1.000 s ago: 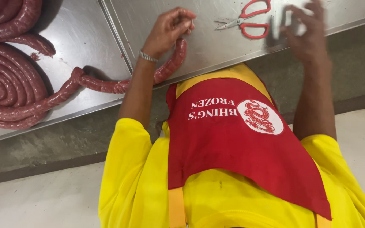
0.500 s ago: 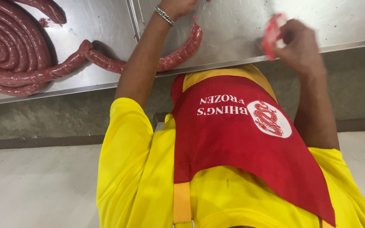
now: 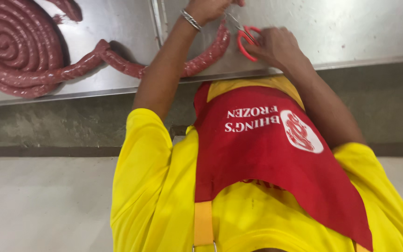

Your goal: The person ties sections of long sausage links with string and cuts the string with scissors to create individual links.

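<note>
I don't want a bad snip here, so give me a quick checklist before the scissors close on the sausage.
1. Scissors gripped: ok, the right hand has fingers in the red handles.
2. Sausage end held: ok, the left hand pinches it at the top edge.
3. Blades lined up on the sausage: cannot tell, tips are partly hidden by the left hand.
4. Left fingers clear of blades: cannot tell, they are very close.
5. Coiled sausage lying on the steel table: ok.
</note>
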